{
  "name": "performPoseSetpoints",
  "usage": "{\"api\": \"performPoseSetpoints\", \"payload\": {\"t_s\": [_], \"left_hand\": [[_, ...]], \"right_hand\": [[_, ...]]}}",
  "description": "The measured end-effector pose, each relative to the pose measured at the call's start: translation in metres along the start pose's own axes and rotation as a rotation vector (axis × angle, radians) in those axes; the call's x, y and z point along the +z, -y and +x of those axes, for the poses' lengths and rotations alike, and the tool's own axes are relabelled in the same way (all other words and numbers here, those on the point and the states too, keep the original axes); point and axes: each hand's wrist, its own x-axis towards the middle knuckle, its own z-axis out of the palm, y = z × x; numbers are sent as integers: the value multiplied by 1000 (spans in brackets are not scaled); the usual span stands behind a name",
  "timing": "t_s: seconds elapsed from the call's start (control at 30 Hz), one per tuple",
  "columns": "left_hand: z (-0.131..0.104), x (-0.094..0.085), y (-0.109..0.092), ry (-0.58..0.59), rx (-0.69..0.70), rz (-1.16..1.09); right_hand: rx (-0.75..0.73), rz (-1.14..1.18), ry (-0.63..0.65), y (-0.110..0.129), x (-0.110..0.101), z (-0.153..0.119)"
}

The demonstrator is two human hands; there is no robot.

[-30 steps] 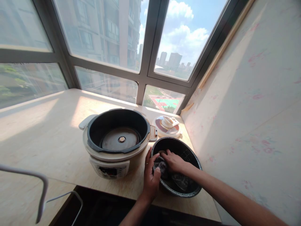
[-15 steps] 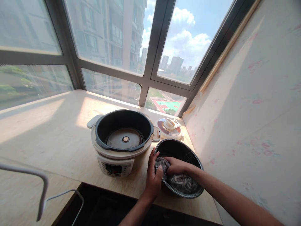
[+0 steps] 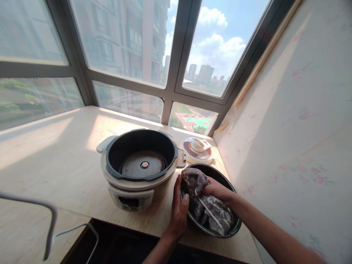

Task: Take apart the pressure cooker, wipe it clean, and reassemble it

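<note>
My right hand (image 3: 218, 190) is closed on a grey, fuzzy cloth (image 3: 195, 179) with pale patches, bunched inside a black inner pot (image 3: 236, 227). Part of the cloth rises above the near-left rim, and a pale edge runs across its lower part. My left hand (image 3: 180, 207) grips the left side of this pot at the rim, fingers along the outside and thumb near the edge. The pot leans a little toward me. Left of it stands a white electric pressure cooker (image 3: 132, 198), lidless, its dark cavity and round heating plate (image 3: 143, 165) showing.
Behind the pot lies the cooker's lid (image 3: 197, 150), handle up. Windows (image 3: 129, 40) close off the back, a flowered wall (image 3: 297, 146) the right. The counter's (image 3: 49, 161) front edge borders a dark gap. A bent white metal frame (image 3: 52, 223) stands at front left.
My right hand has raised the cloth inside the pot, so more of it shows above the rim. My left hand stays at the pot's side. The view has shifted slightly.
</note>
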Motion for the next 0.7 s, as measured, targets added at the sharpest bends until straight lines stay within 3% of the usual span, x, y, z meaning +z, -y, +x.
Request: {"api": "performPoseSetpoints", "payload": {"t_s": [0.17, 0.3, 0.4, 0.57, 0.7], "left_hand": [[-1, 0, 2, -66, -114, -158], [0, 1, 3, -95, -209, -272], [1, 1, 3, -103, -203, -281], [2, 0, 3, -113, -141, -267], [3, -1, 1, -121, -106, -114]], "right_hand": [[-16, -50, 25, 0, 22, 0], [-58, -152, 68, 0, 20, 1], [-116, -312, 186, 3, 11, -6], [-173, -620, 492, 21, -1, -30], [-198, -827, 564, 38, -4, -50]]}}
